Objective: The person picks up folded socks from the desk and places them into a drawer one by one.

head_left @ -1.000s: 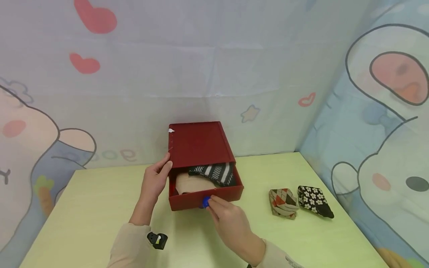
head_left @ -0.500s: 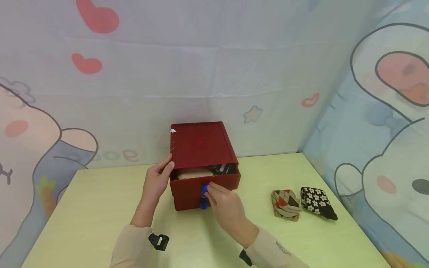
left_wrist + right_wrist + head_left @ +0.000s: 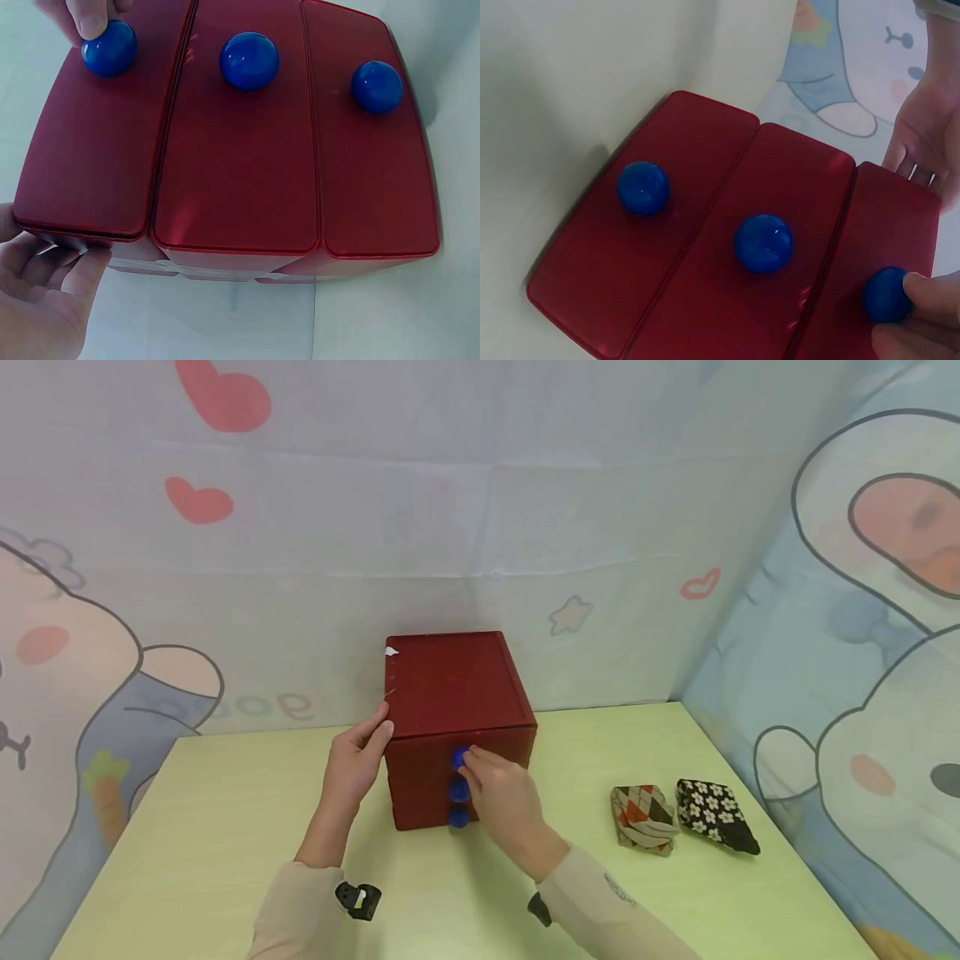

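A small dark red drawer cabinet [image 3: 453,681] stands against the back wall, its three drawers closed. Each front carries a round blue knob, such as the middle knob [image 3: 763,243] in the right wrist view. My right hand [image 3: 504,797] pinches the top drawer's knob [image 3: 109,48] between thumb and fingers. At the cabinet's left side, my left hand [image 3: 358,762] rests its fingers on the upper front corner. In the left wrist view, its fingertips [image 3: 88,271] touch the side panel. The drawers' contents are hidden.
On the right of the pale green table [image 3: 247,827] lie a folded argyle sock [image 3: 645,818] and a folded black sock with white flowers [image 3: 716,814]. A printed cloth wall [image 3: 337,527] rises right behind the cabinet.
My right hand has pushed the top drawer back into the cabinet, covering the beige and black-and-white patterned fabric inside. The lower knobs have come into view. My left hand has stayed at the corner.
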`<state>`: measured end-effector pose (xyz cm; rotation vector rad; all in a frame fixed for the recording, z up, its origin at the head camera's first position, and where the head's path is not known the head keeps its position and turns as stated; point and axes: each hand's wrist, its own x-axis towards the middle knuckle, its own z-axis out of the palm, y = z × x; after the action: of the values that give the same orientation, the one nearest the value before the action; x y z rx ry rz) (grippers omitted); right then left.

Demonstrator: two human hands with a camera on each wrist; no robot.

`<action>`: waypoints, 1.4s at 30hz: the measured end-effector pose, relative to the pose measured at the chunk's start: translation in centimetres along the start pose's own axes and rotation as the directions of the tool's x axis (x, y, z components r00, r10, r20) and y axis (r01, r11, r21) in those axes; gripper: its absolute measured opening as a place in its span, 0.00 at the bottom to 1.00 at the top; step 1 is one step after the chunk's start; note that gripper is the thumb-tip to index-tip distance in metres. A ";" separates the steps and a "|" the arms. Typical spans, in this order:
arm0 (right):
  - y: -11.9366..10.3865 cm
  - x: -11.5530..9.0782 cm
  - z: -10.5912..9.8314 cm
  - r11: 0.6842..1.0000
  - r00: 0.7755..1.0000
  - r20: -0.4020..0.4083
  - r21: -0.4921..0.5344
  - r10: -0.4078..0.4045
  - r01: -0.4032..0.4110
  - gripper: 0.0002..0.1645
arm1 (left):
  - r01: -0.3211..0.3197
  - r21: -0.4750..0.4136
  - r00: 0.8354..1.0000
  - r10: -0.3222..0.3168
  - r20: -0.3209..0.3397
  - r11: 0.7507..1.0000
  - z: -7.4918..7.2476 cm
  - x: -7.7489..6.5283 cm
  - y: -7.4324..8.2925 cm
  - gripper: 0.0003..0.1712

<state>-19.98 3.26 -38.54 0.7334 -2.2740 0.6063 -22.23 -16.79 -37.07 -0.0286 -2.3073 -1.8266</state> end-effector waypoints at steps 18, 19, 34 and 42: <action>0.8 0.3 0.5 0.993 0.998 -0.010 0.103 0.056 -0.055 0.15 | -0.011 0.029 1.000 0.012 -0.019 1.000 -0.2 0.2 0.1 0.25; 0.9 0.0 0.6 0.986 0.996 -0.015 0.142 0.085 -0.082 0.16 | -0.009 0.032 1.000 0.009 -0.020 0.999 -0.2 0.1 0.0 0.25; 0.8 -3.7 2.9 0.699 0.856 0.120 0.526 0.502 -0.484 0.18 | -0.014 0.012 1.000 0.014 -0.026 1.000 0.2 0.0 0.0 0.24; 0.9 -4.3 4.9 0.662 0.827 0.143 0.532 0.544 -0.528 0.18 | -0.023 -0.027 1.000 0.023 -0.016 0.999 0.1 0.2 -0.4 0.25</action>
<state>-20.09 2.51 -45.06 0.2623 -2.2908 1.6033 -22.46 -16.81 -37.40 -0.0439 -2.2624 -1.8403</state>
